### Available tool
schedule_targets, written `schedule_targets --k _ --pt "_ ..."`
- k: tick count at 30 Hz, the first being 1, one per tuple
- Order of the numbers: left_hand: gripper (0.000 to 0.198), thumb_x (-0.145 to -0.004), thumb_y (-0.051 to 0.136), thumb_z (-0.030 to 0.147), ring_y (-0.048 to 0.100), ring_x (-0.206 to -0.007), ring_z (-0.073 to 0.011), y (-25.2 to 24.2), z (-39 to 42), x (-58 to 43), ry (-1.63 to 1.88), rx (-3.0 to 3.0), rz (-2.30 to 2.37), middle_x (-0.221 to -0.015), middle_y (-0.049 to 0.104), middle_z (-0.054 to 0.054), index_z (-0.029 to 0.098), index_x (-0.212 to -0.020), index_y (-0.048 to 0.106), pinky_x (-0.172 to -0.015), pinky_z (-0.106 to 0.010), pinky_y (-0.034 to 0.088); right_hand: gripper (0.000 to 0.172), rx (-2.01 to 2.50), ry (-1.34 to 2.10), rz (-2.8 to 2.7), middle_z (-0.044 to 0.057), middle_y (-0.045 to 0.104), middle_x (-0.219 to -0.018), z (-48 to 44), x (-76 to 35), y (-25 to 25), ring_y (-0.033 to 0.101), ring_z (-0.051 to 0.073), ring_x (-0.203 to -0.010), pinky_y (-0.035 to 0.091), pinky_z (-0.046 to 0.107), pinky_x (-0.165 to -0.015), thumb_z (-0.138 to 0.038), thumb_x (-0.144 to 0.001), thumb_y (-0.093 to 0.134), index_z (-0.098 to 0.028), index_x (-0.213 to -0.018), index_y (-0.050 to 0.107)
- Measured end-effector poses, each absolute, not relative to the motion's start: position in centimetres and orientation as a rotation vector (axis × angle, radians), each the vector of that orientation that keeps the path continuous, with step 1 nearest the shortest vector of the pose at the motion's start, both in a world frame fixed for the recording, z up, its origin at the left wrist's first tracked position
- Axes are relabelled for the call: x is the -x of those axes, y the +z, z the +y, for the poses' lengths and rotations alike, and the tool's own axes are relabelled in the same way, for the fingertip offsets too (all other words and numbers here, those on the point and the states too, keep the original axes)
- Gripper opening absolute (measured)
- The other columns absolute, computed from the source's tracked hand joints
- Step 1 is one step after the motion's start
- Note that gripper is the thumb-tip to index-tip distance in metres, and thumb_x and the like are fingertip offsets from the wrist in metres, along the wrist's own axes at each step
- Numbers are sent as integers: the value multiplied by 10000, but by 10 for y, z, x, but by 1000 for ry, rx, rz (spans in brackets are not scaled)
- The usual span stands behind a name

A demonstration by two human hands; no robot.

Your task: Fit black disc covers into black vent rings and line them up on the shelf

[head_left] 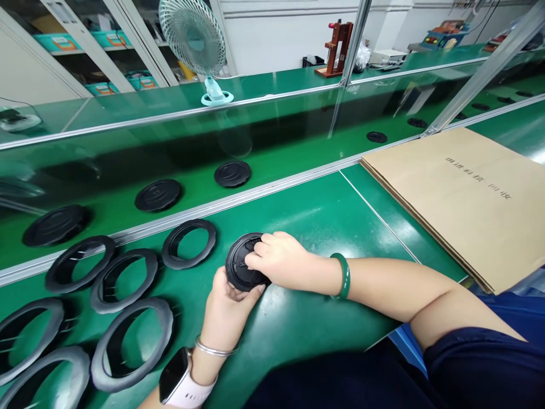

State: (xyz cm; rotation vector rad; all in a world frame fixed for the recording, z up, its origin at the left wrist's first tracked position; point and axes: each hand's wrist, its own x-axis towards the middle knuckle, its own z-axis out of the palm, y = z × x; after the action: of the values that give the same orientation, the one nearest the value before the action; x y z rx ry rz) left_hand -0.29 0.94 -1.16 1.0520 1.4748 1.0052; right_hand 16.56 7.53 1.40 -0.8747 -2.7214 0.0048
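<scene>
A round black plastic cap point(239, 255) is held just over the green tabletop, its ribbed inner face turned up. My left hand point(232, 304) grips its rim from below, thumb on the near edge. Curled over the cap's right half is my right hand point(283, 258), its fingertips pressed together near the middle; whatever they pinch is hidden. Several black rings lie on the table to the left; the closest is a ring point(207, 250) just beside the cap, with a larger ring point(164, 335) nearer to me.
Behind a metal rail point(281, 184) runs a green conveyor belt carrying several black discs, among them a disc point(232, 173). A flat stack of brown cardboard point(464, 193) lies at the right. A fan point(193, 40) and a red-brown press point(336, 48) stand on the far bench.
</scene>
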Motion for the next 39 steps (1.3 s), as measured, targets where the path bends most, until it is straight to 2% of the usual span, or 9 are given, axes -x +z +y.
schedule_targets --k 3,5,7,9,12,15,19,29,39 --pt "690 -572 883 307 700 -1041 -247 -12 12 4 1091 -978 1435 -1125 708 -81 211 -1119 472 -934 -415 585 336 947 135 -2419 88 611 -978 83 -171 7 525 236 -910 429 357 -770 -491 -1014 520 -173 -1066 616" --pt "722 -561 887 309 685 -1083 -257 -13 14 5 1116 -960 1418 -1170 694 -95 210 -1139 466 -972 -432 566 472 1098 323 -2172 103 590 -1082 87 -174 5 528 232 -977 440 355 -844 -552 -972 574 -154 -1226 558" --pt "748 -560 891 319 674 -1111 -272 -13 14 6 1095 -972 1411 -1205 679 -110 212 -1157 454 -977 -441 564 408 1220 549 -2043 85 595 -1061 91 -175 2 543 209 -961 442 332 -838 -484 -982 594 -149 -1213 563" --pt "793 -569 893 336 658 -1140 -286 -13 13 8 1061 -993 1397 -1248 656 -123 218 -1204 434 -969 -447 567 263 1261 727 -2048 43 603 -932 94 -174 -1 551 184 -875 432 304 -782 -418 -1001 583 -159 -1024 619" --pt "730 -693 817 434 617 -1196 -293 -14 12 13 1073 -1053 1361 -1313 606 -126 220 -1271 426 -979 -452 553 246 1246 842 -2060 13 591 -844 95 -170 -3 541 169 -821 412 288 -745 -373 -991 608 -164 -863 593" --pt "516 -842 664 500 624 -1151 -268 -16 12 19 1090 -1153 1434 -1223 640 -98 213 -1232 487 -970 -419 537 168 1187 889 -2037 16 600 -878 91 -167 -4 545 174 -860 419 295 -780 -298 -981 625 -162 -889 588" --pt "444 -840 669 477 656 -1050 -255 -18 14 23 1020 -1268 1532 -1098 685 -77 208 -1172 548 -927 -381 535 23 1143 911 -1997 33 602 -968 83 -164 -5 540 185 -950 426 325 -878 -186 -974 598 -166 -982 608" --pt "460 -805 708 444 652 -1036 -262 -20 12 22 1019 -1348 1565 -1110 677 -79 211 -1179 575 -926 -393 532 119 1143 991 -1786 -8 566 -853 83 -160 -5 547 164 -853 435 300 -802 -132 -848 742 -164 -818 632" --pt "508 -779 726 459 659 -1028 -262 -24 16 22 1018 -1308 1531 -1097 683 -83 204 -1189 568 -915 -395 542 155 1237 968 -1718 -21 554 -820 84 -156 -11 544 151 -796 438 285 -759 -144 -814 771 -169 -769 625"
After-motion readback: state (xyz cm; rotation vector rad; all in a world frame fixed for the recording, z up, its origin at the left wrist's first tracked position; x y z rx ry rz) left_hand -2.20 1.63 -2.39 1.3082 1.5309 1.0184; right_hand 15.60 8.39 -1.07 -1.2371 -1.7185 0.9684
